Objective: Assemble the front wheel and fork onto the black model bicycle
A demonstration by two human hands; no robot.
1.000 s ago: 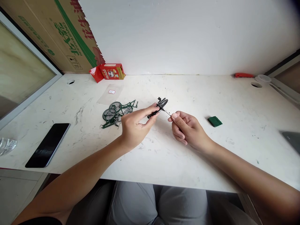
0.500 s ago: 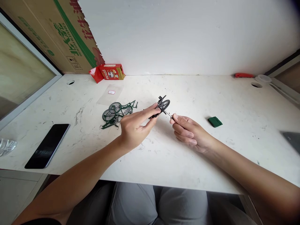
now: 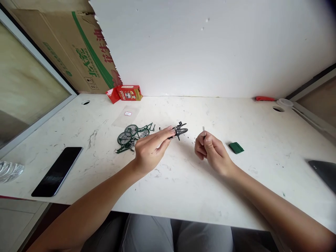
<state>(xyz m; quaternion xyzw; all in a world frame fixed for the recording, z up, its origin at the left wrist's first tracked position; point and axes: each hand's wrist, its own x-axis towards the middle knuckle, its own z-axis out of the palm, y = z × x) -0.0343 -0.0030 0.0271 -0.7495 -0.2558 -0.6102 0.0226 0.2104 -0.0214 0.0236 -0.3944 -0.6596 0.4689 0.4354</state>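
My left hand (image 3: 151, 150) is closed around a black miniature bicycle (image 3: 181, 131), its fingers covering most of the frame. One wheel and some thin black parts stick out past the fingertips on the right. In my right hand (image 3: 214, 150), closed and apart from the bicycle, is a small screwdriver (image 3: 203, 129). Only its thin metal end shows above the fist, pointing away from me. Green miniature bicycle parts (image 3: 131, 134), with spoked wheels and frame pieces, lie flat just left of my left hand. Tiny dark bits are scattered on the table between the hands.
On the white table (image 3: 168, 189) are a black phone (image 3: 57, 171), a clear plastic bag (image 3: 126, 117), a red box (image 3: 130, 93) and a folded green piece (image 3: 236, 147). A red object (image 3: 265, 98) and a clear lid (image 3: 285, 102) lie at the back right. A large carton (image 3: 70, 52) stands behind.
The screwdriver has come away from the bicycle's wheel and turned from pointing left to pointing up. My left hand still holds the bicycle, which is tilted flatter. The camera view has shifted slightly upward.
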